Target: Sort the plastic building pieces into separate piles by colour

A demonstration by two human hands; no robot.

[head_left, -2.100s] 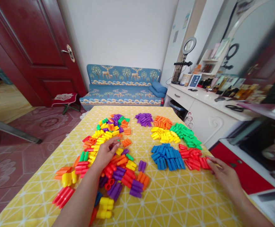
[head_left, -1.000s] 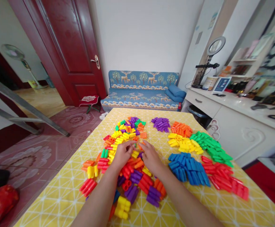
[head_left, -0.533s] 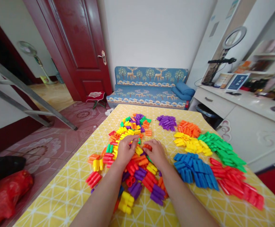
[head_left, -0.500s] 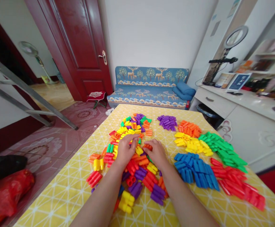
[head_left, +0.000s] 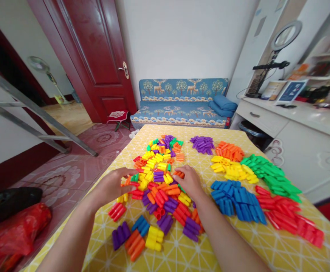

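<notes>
A mixed pile of plastic building blocks, shaped like joined tubes in several colours, spreads over the table's left and middle. At the pile's left edge is my left hand, thumb and fingers apart around an orange block and a green block; I see no grip on either. My right hand, at the pile's right side, has its thumb and fingers closed on an orange block. Part of that block is hidden by the fingers.
Sorted heaps lie on the right: purple blocks, orange blocks, yellow blocks, green blocks, blue blocks and red blocks. A patterned yellow cloth covers the table. Beyond stands a blue sofa.
My left hand has moved left from the pile's middle to its left edge, uncovering purple and yellow blocks. My right hand stays nearly in place with the orange block. The view has shifted slightly.
</notes>
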